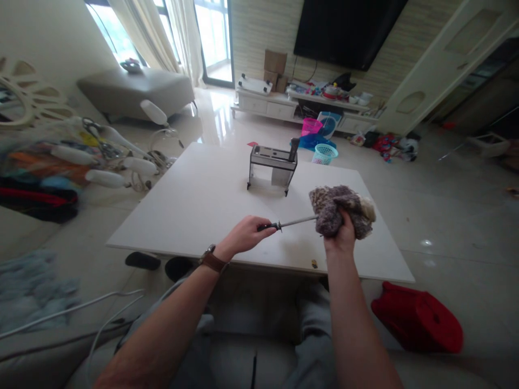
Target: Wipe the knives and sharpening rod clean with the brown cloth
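Note:
My left hand (246,234) is closed round the black handle of a thin steel rod (298,221), a sharpening steel, held level over the white table (194,200). My right hand (343,235) grips a brown and grey fuzzy cloth (338,208) bunched round the rod's far end, so the tip is hidden. Farther back on the table stands a metal knife block (271,167) with one black handle sticking up from it.
A red stool (417,319) lies on the floor at the right. A drying rack with clothes (60,162) stands at the left. Small baskets (324,153) and a TV cabinet (284,105) are beyond the table. Slippers (142,261) lie under the table's near edge.

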Action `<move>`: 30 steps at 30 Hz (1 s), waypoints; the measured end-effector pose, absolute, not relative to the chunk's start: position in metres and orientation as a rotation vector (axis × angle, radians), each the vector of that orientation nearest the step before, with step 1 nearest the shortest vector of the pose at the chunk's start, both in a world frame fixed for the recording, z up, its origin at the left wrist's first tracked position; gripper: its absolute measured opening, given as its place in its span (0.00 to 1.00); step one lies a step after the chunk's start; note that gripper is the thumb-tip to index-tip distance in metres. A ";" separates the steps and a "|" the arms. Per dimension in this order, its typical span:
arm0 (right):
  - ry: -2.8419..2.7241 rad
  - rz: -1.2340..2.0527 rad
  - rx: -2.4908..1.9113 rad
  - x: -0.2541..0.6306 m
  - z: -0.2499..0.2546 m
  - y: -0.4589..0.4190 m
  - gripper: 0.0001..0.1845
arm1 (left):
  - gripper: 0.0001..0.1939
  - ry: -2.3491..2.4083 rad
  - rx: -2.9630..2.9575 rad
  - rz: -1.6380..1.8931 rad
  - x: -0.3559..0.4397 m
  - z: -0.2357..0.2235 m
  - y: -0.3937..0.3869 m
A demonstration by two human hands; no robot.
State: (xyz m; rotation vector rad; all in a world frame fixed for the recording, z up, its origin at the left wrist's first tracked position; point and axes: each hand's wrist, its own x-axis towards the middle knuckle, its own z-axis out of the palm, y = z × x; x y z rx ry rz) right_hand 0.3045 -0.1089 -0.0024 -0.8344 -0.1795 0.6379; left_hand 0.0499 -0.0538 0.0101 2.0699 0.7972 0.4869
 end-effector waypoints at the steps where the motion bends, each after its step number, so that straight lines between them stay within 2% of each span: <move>1: -0.131 0.622 -0.835 0.309 0.002 -0.110 0.19 | 0.20 0.810 2.089 0.480 0.050 0.010 -0.054; 3: -0.051 0.613 -0.852 0.311 0.007 -0.111 0.16 | 0.18 0.837 2.116 0.487 0.051 0.007 -0.053; 7: -0.050 0.698 -0.873 0.293 0.004 -0.112 0.17 | 0.12 0.893 2.096 0.572 0.054 0.000 -0.052; 12: -0.164 0.814 -0.947 0.246 -0.011 -0.111 0.22 | 0.11 0.872 2.039 0.655 0.063 -0.006 -0.058; 17: -0.157 0.772 -1.043 0.202 -0.018 -0.114 0.31 | 0.04 0.814 1.978 0.719 0.071 -0.012 -0.063; 23: -0.175 0.687 -1.070 0.198 -0.018 -0.117 0.36 | 0.10 0.740 1.962 0.628 0.070 -0.012 -0.063; 30: -0.230 0.673 -1.035 0.216 -0.015 -0.113 0.32 | 0.12 0.848 2.161 0.556 0.068 -0.003 -0.062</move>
